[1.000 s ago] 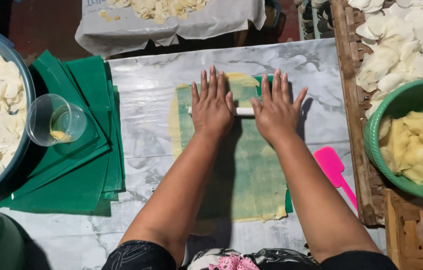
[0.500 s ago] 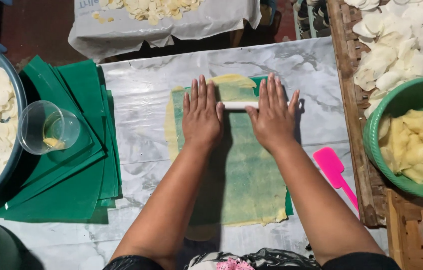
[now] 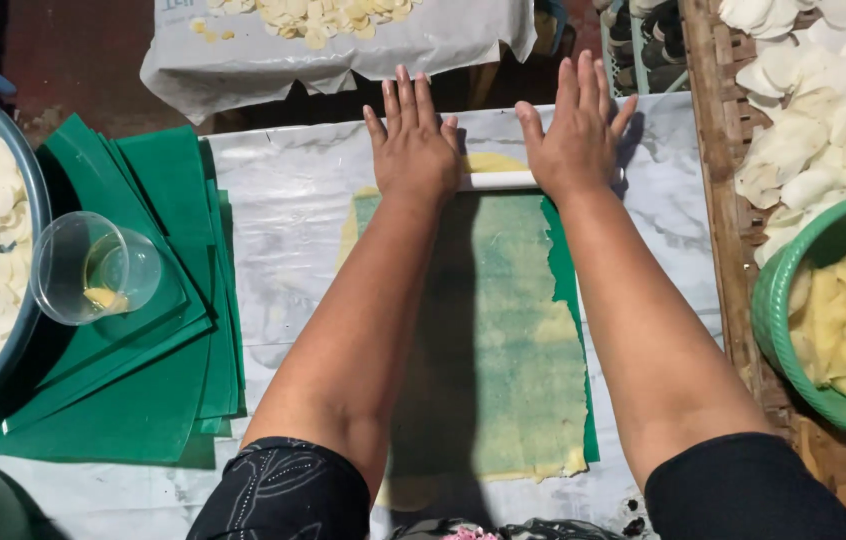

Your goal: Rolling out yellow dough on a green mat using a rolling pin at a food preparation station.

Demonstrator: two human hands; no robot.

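While both arms stretch straight out, the left hand point(image 3: 413, 140) and right hand point(image 3: 575, 130) lie flat, palms down and fingers spread, on a thin white roller point(image 3: 499, 180) at twelve o'clock on the slab point(image 3: 283, 210). Neither hand grips; the palms simply press on top, one at each end, a short bare length of roller showing between them. Under the roller lies the dough point(image 3: 513, 330), pale yellow and rolled very thin, running from the hands towards six o'clock, over a green sheet point(image 3: 565, 290) whose edge peeks out along the right side.

Out to nine o'clock, a fanned stack of green sheets point(image 3: 133, 400), and on it a clear cup point(image 3: 93, 268) tipped on its side with a little yellow liquid inside. Beyond that, a big basin point(image 3: 33, 200) full of white pieces. At three o'clock, a green bowl point(image 3: 783, 290) holding yellow lumps, and above it, around two o'clock, a wooden tray point(image 3: 713, 150) heaped with white pieces. At twelve o'clock, past the slab, a lined tray point(image 3: 343, 50) with pale yellow bits.
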